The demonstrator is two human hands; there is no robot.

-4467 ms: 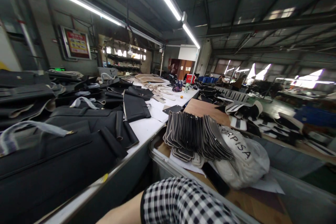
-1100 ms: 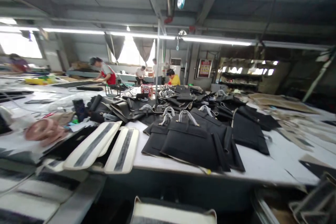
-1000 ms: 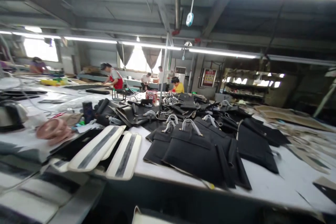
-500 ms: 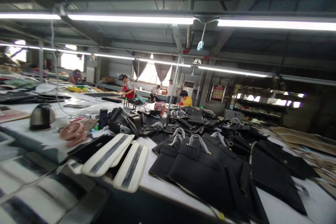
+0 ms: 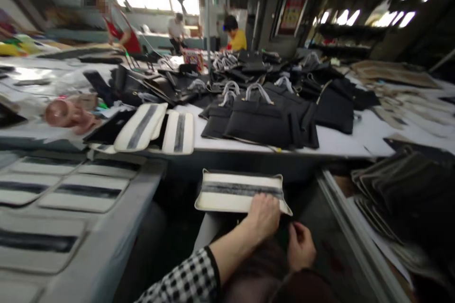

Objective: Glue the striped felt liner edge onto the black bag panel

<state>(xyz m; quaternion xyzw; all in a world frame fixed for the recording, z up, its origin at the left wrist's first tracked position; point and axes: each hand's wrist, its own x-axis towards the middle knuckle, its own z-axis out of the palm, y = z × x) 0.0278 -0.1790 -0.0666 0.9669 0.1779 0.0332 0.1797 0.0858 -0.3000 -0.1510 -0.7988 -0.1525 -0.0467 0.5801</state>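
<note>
On my lap lies a cream bag panel (image 5: 227,199) with a dark stripe along its length and flared corners. My left hand (image 5: 263,215), below a black-and-white checked sleeve, is closed over the panel's right end with its fingers curled on the surface. Just right of it, my right hand (image 5: 301,246) pinches close to the panel's lower right corner. What lies between those fingertips is too dark to make out. Similar striped panels (image 5: 85,191) are laid out on the grey bench to my left.
Black bags with wrapped handles (image 5: 259,118) are heaped on the white table ahead. More striped panels (image 5: 138,128) and a pink fan-like object (image 5: 69,113) are at its left. A stack of dark pieces (image 5: 398,189) stands to my right. Several people work farther back.
My view has tilted down from the ceiling lights and the table. Both hands and the cream panel on my lap have come into sight.
</note>
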